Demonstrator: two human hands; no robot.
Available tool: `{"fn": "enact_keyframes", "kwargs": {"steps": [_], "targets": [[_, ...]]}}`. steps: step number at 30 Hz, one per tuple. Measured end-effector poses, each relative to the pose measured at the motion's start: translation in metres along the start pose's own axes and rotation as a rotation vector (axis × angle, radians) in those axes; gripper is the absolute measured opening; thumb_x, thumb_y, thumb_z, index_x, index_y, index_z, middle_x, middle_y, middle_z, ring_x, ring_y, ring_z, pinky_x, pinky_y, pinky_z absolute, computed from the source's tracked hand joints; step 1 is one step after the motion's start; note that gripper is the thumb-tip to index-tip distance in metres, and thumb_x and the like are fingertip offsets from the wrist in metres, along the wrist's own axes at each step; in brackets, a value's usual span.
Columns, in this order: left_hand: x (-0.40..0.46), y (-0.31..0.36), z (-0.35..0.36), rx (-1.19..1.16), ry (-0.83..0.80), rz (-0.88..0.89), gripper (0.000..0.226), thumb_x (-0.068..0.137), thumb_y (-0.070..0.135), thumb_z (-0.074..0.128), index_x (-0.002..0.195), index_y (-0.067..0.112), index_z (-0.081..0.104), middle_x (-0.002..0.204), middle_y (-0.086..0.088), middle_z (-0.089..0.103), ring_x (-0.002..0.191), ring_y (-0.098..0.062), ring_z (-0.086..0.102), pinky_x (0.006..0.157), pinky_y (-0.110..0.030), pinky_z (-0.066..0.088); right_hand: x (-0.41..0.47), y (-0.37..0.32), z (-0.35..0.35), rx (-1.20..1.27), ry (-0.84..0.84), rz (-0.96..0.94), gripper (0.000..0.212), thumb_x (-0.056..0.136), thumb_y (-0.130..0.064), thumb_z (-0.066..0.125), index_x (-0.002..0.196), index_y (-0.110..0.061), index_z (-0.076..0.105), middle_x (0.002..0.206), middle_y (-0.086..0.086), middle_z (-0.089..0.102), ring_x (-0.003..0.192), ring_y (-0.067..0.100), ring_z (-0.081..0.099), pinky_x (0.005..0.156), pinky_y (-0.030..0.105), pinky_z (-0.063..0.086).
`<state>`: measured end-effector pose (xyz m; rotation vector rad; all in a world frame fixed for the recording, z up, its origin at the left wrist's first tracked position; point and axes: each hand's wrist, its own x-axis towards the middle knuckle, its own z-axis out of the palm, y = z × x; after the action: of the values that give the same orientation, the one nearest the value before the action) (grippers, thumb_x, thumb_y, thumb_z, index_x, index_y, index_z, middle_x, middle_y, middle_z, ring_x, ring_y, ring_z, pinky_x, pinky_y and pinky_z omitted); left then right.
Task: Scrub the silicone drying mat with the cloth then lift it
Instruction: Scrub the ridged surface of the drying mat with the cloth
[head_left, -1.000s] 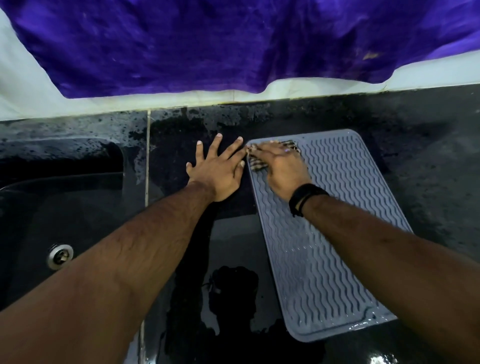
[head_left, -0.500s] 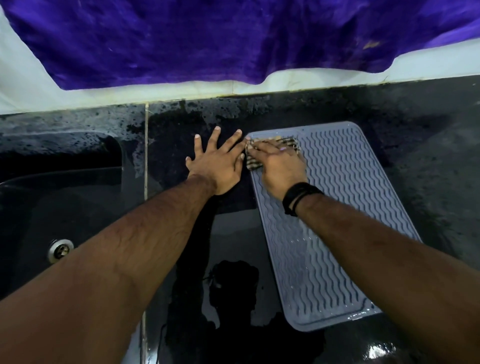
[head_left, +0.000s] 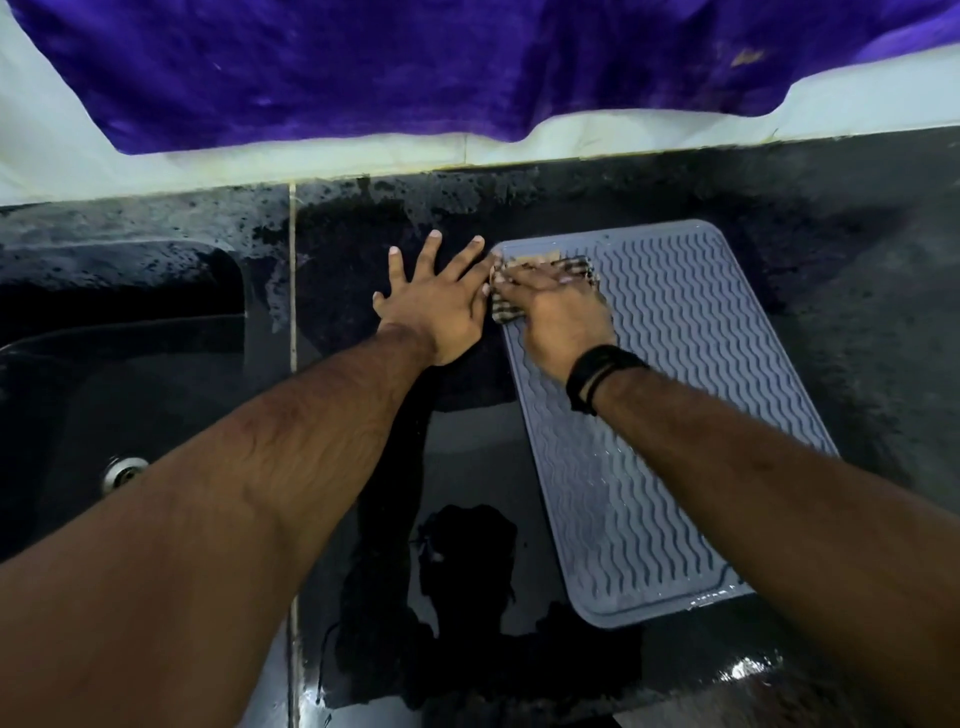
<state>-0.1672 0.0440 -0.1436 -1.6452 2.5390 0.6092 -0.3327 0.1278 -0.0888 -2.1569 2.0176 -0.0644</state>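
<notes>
The right hand presses the cloth onto the mat's far corner; the left hand lies spread flat on the wet counter, holding nothing.

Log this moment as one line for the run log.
phase: scrubbing | right hand: presses cloth on mat far corner | left hand: flat on counter beside mat | lift: not done
</notes>
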Motion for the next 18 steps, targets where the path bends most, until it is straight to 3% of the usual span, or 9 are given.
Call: {"fn": "enact_keyframes", "kwargs": {"steps": [6, 10, 14, 18], "targets": [[-0.002, 0.003, -0.005, 0.025, -0.01, 0.036, 0.062, 0.104, 0.066, 0.01, 0.165, 0.062, 0.0, 0.181, 0.022, -0.007, 0.168, -0.034, -0.019, 0.114, -0.089, 0.013, -0.028, 0.006, -0.005, -0.001, -0.011, -0.008, 0.064, 0.089, -0.006, 0.052, 0.148, -0.03, 0.046, 0.159, -0.006, 0.038, 0.148, 0.022, 0.032, 0.118, 0.038, 0.025], [-0.002, 0.003, -0.006, -0.012, -0.029, -0.017, 0.064, 0.104, 0.067, 0.017, 0.166, 0.06, 0.002, 0.182, 0.016, -0.009, 0.166, -0.04, -0.02, 0.112, -0.09, 0.016, -0.001, 0.003, -0.012, -0.005, 0.037, 0.015, 0.065, 0.09, -0.002, 0.05, 0.15, -0.028, 0.044, 0.161, -0.003, 0.037, 0.147, 0.025, 0.034, 0.119, 0.04, 0.028], [-0.002, 0.004, -0.007, 0.02, -0.016, 0.035, 0.06, 0.108, 0.062, 0.018, 0.166, 0.061, 0.003, 0.181, 0.021, -0.006, 0.168, -0.034, -0.018, 0.112, -0.091, 0.014, -0.014, 0.003, 0.007, -0.034, -0.003, 0.02, 0.062, 0.094, -0.008, 0.045, 0.151, -0.032, 0.041, 0.163, -0.005, 0.032, 0.151, 0.024, 0.027, 0.12, 0.047, 0.028], [-0.004, 0.005, -0.01, 0.024, -0.018, 0.052, 0.057, 0.112, 0.058, 0.019, 0.167, 0.059, 0.004, 0.181, 0.023, -0.005, 0.168, -0.031, -0.018, 0.114, -0.09, 0.013, -0.044, 0.005, 0.014, -0.021, 0.054, 0.006, 0.057, 0.09, -0.01, 0.046, 0.142, -0.029, 0.054, 0.155, -0.004, 0.046, 0.144, 0.027, 0.04, 0.112, 0.047, 0.036]]}}
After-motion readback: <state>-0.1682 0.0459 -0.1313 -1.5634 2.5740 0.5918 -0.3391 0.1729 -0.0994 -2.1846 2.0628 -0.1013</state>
